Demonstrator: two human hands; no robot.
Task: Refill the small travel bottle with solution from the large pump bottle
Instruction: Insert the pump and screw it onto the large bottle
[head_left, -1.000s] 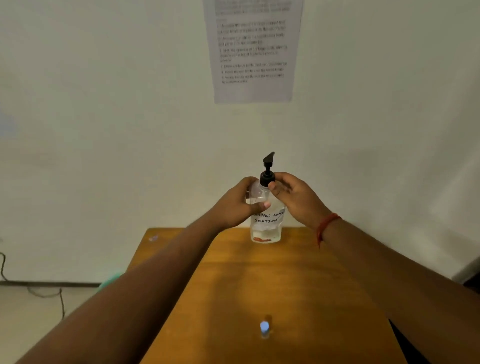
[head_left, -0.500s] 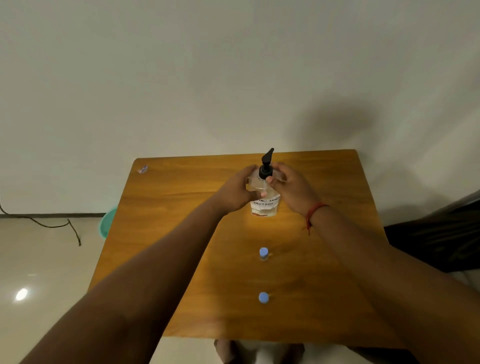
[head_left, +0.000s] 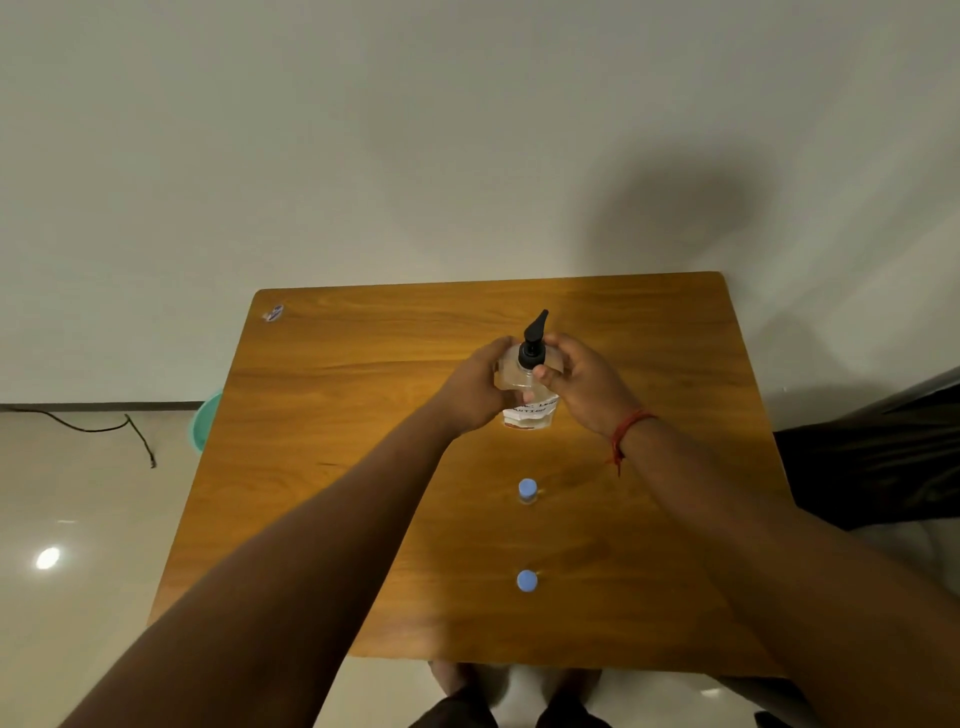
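Note:
The large clear pump bottle (head_left: 527, 413) with a black pump head and a white handwritten label stands upright on the wooden table (head_left: 337, 415), towards the back middle. My left hand (head_left: 475, 389) wraps its left side. My right hand (head_left: 582, 382) grips its right shoulder, with the thumb just below the pump collar. The small travel bottle (head_left: 527, 491), clear with a blue cap, stands upright nearer to me, apart from both hands. A second blue-capped small bottle or loose blue cap (head_left: 527, 580) sits closer to the front edge; I cannot tell which.
A small sticker (head_left: 273, 313) lies at the table's back left corner. A teal basin (head_left: 205, 421) and a black cable (head_left: 104, 428) lie on the floor to the left. A dark object (head_left: 872, 457) stands right of the table. My feet (head_left: 514, 696) show below the front edge.
My view has tilted down from the wall to the whole tabletop. Both hands have stayed on the pump bottle. The second blue-capped item came into view.

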